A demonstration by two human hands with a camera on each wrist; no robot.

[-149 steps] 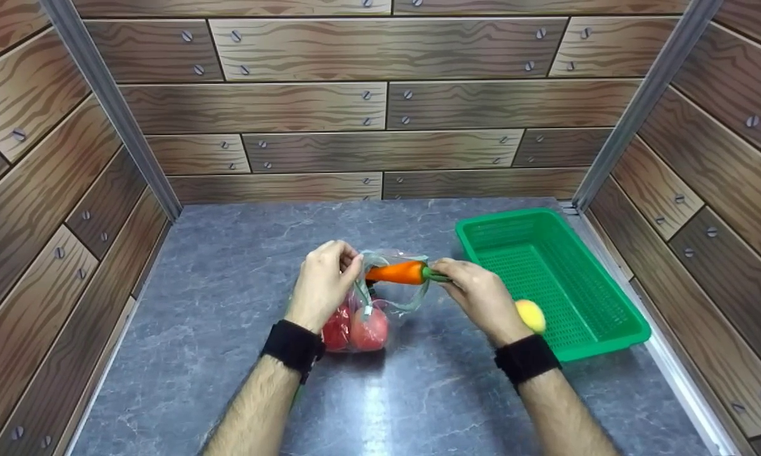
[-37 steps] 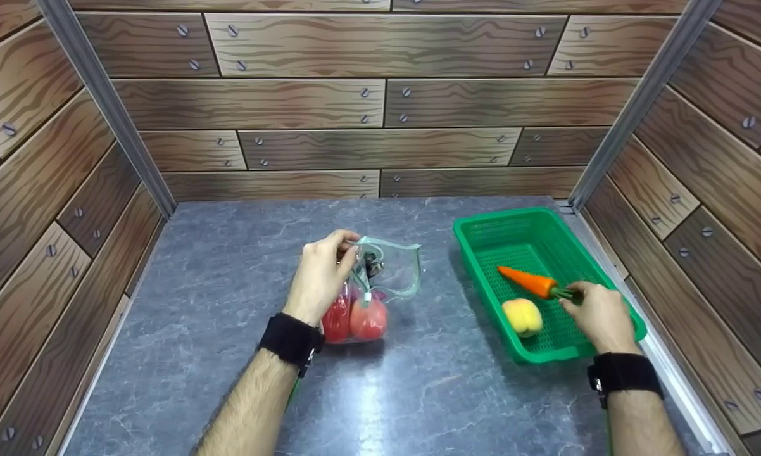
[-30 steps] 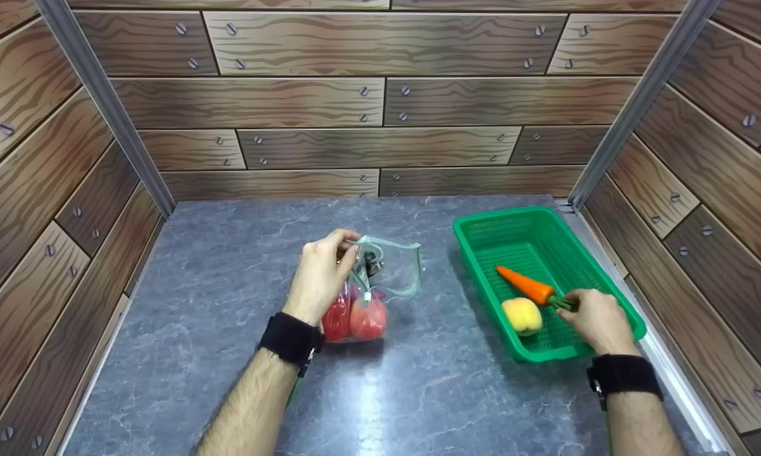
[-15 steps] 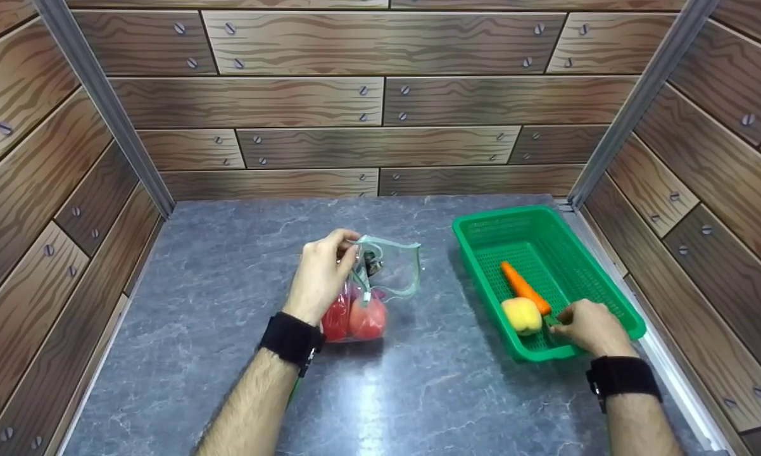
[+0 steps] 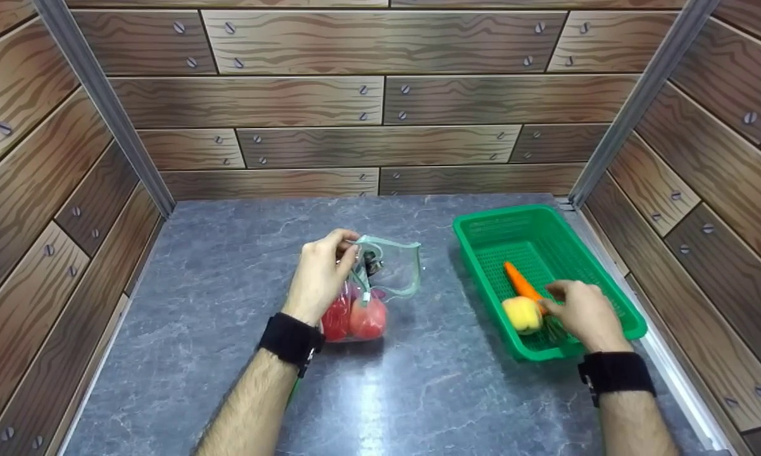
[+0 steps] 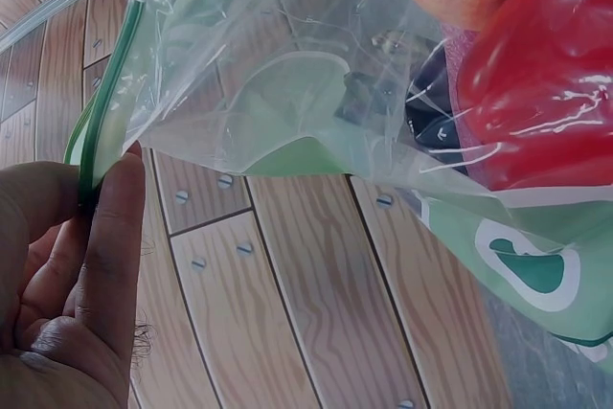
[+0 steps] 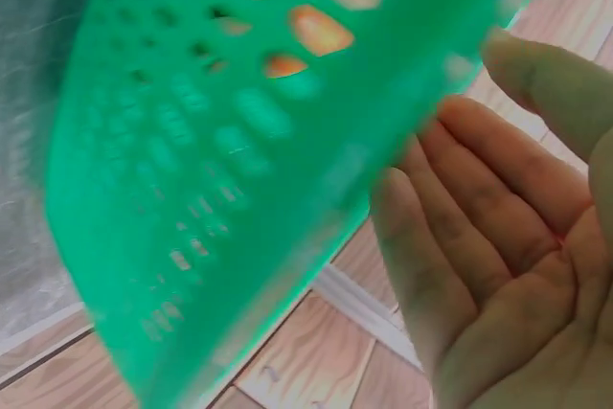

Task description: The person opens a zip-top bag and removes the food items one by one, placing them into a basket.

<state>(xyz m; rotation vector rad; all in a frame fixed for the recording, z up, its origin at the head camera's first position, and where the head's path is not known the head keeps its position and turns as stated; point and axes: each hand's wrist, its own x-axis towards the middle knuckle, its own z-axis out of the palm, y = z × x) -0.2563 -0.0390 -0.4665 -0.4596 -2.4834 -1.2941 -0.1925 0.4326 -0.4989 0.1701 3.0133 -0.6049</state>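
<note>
My left hand [image 5: 322, 273] pinches the green zip rim of a clear plastic bag [image 5: 393, 273] and holds its mouth up. Red fruit [image 5: 368, 320] lies in the bag's bottom. The left wrist view shows the thumb and finger of that hand [image 6: 91, 237] on the bag's [image 6: 287, 74] zip strip, with a red pepper [image 6: 546, 102] inside. An orange carrot [image 5: 518, 282] and a yellow pepper [image 5: 523, 315] lie in the green basket [image 5: 482, 218]. My right hand [image 5: 577, 307] hovers over the basket's near end with relaxed fingers, holding nothing. In the right wrist view the palm [image 7: 498, 265] is open beside the basket wall [image 7: 239, 141].
The grey marbled tabletop [image 5: 228, 285] is boxed in by wood-patterned walls [image 5: 380, 101] at the back and both sides. The basket stands close to the right wall. A metal rail [image 5: 672, 373] runs along the table's right edge.
My right hand carried the carrot from the bag into the basket, laid it beside the yellow pepper and let go. The left hand and bag stayed put.
</note>
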